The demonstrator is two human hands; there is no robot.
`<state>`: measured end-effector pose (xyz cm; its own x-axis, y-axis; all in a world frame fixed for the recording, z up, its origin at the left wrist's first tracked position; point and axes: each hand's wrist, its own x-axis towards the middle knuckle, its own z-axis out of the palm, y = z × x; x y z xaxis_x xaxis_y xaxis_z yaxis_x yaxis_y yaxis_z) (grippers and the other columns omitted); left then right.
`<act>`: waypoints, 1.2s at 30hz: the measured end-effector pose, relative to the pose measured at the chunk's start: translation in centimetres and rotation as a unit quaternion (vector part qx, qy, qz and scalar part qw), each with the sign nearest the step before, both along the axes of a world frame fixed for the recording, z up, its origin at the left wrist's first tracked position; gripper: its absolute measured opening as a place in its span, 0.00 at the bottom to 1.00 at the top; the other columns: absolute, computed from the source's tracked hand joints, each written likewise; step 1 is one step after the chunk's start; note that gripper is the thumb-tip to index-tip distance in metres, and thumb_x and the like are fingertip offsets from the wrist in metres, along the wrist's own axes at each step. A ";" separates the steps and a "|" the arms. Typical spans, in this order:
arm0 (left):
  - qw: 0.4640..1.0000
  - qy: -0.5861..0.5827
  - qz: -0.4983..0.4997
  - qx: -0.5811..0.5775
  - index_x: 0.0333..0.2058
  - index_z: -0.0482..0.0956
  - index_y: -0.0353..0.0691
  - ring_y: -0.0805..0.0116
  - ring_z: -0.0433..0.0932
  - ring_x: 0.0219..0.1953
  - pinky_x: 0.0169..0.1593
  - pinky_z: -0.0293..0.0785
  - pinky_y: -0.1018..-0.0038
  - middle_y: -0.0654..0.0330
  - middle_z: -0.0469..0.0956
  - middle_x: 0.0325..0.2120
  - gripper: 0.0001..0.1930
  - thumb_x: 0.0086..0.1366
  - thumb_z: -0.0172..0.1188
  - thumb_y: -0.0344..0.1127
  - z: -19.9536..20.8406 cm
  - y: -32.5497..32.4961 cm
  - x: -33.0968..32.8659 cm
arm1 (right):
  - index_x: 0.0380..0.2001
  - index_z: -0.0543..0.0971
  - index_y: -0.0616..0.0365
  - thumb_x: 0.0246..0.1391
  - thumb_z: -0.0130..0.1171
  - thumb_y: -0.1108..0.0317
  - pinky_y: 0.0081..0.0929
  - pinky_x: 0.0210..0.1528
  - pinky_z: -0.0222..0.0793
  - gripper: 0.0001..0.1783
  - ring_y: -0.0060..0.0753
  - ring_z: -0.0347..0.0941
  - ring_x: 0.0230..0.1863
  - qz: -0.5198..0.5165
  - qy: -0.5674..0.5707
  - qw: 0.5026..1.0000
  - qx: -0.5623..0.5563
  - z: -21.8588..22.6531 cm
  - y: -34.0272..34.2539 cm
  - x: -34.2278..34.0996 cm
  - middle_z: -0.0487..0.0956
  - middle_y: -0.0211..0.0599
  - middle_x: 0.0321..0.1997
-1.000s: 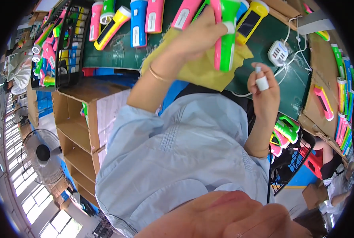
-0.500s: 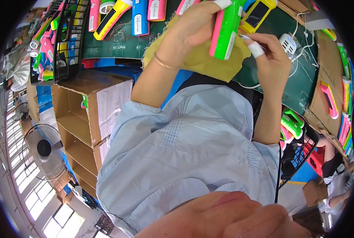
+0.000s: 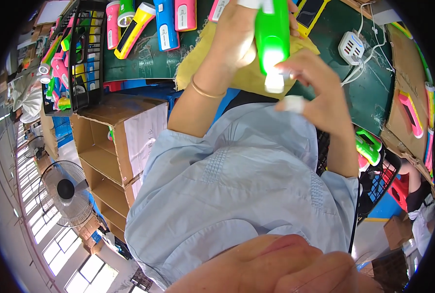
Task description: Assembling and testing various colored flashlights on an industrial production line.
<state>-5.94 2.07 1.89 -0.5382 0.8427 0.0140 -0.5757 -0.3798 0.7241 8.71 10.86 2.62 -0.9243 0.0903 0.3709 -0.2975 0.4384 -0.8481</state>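
A green flashlight (image 3: 272,31) is gripped in my left hand (image 3: 238,36), over a yellow cloth (image 3: 198,61) on the dark green table. Glare glows on its near end, and a bright white piece (image 3: 274,82) sticks out there. Close beside that end is my right hand (image 3: 320,88), slightly blurred, its taped thumb apart from the curled fingers. The index fingertip is at the glowing end; whether it touches is unclear. White tape also wraps a finger of my left hand. Behind lie pink, blue and yellow flashlights (image 3: 135,30) in a row.
A black wire basket (image 3: 86,58) of flashlights stands at the left, above cardboard shelves (image 3: 100,163). A white multi-port charger (image 3: 351,48) with cables lies at the right. Another black basket (image 3: 373,195) holds green flashlights beside my right elbow. A fan (image 3: 65,189) stands farther left.
The flashlight has turned, so its green face shows instead of the pink side, and its near end now glows. My right hand has moved left to that end, its thumb spreading away.
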 end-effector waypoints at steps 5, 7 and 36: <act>0.987 -0.163 -0.016 -0.003 0.41 0.68 0.42 0.69 0.69 0.26 0.30 0.68 0.76 0.64 0.69 0.27 0.19 0.65 0.42 0.52 -0.3 0.1 0.4 | 0.34 0.76 0.59 0.30 0.62 0.72 0.28 0.26 0.64 0.20 0.35 0.67 0.27 0.051 0.233 0.951 0.197 -3.2 -1.1 0.8 0.70 0.34 0.28; 0.989 -0.146 -0.009 -0.011 0.42 0.67 0.42 0.70 0.68 0.26 0.29 0.67 0.77 0.65 0.69 0.27 0.19 0.65 0.41 0.52 -1.0 0.2 0.8 | 0.31 0.80 0.57 0.26 0.62 0.73 0.26 0.23 0.61 0.19 0.30 0.64 0.24 0.059 0.270 0.943 0.183 -2.9 -1.6 0.9 0.68 0.31 0.26; 0.989 0.097 0.041 -0.103 0.41 0.63 0.35 0.70 0.76 0.25 0.28 0.75 0.73 0.57 0.73 0.29 0.14 0.61 0.54 0.33 -2.4 -1.0 3.2 | 0.27 0.72 0.67 0.54 0.48 0.73 0.17 0.32 0.62 0.07 0.23 0.68 0.29 -0.187 -0.018 0.977 -0.103 -2.2 0.6 2.1 0.74 0.35 0.27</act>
